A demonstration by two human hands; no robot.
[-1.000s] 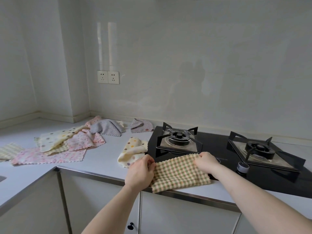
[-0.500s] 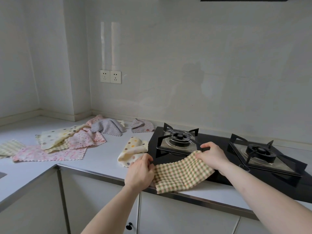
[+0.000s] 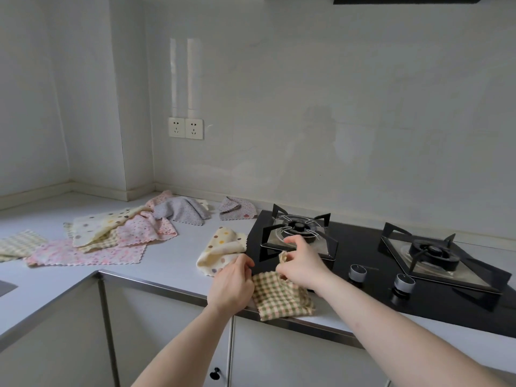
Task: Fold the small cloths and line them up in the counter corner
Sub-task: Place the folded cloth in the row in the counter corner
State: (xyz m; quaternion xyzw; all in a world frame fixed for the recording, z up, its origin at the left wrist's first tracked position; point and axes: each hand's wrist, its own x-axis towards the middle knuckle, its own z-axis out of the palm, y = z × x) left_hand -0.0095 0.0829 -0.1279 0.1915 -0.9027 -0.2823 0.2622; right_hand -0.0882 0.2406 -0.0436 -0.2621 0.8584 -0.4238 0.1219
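A green-and-cream checked cloth (image 3: 279, 297) lies at the counter's front edge, beside the hob. My left hand (image 3: 231, 283) pinches its left edge. My right hand (image 3: 303, 265) pinches its right edge, lifted and brought over toward the left hand, so the cloth is doubled up. A cream dotted cloth (image 3: 222, 248) lies crumpled just behind my left hand. Further left, several unfolded cloths lie spread: a pink flowered one (image 3: 83, 254), a cream dotted one (image 3: 103, 223), a grey one (image 3: 181, 210) and a small grey dotted one (image 3: 237, 209).
A black gas hob (image 3: 363, 247) with two burners and two knobs (image 3: 357, 272) sits right of the cloth. The counter (image 3: 173, 258) turns a corner at the left, where another checked cloth (image 3: 16, 244) lies. A double wall socket (image 3: 185, 128) is on the back wall. Cabinet doors hang below.
My right hand has carried the checked cloth's right edge up and leftward over the cloth, toward my left hand, which stayed put. The cloth now covers about half its earlier width.
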